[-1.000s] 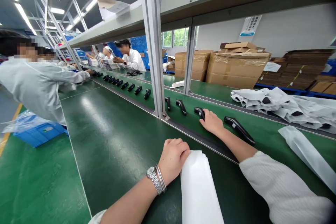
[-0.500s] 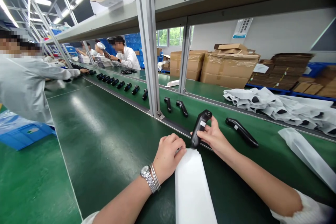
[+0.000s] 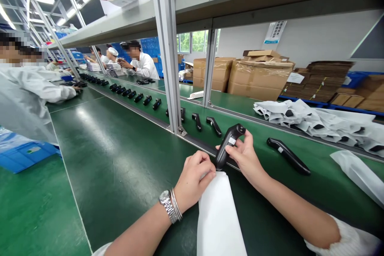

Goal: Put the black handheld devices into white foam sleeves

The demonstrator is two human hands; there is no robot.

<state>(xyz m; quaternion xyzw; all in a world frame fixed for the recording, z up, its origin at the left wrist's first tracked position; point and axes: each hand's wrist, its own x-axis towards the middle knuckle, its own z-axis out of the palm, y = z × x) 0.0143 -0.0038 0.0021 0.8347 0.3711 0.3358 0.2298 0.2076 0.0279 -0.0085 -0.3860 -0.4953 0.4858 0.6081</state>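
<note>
A black handheld device stands tilted, pinched between thumb and fingers of the right hand, its lower end just above a white sleeve; the left hand, curled closed, grips the sleeve's mouth; a second black device lies right of the grip on the green belt.

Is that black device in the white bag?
Not in: the right hand holds the black handheld device above the white bag, its lower end at the mouth.

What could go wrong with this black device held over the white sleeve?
The right hand holds the black device with its fingers, so it could slip and drop. The left hand rests on the white sleeve, which might shift. The steel watch sits close to the sleeve and could snag it.
</note>
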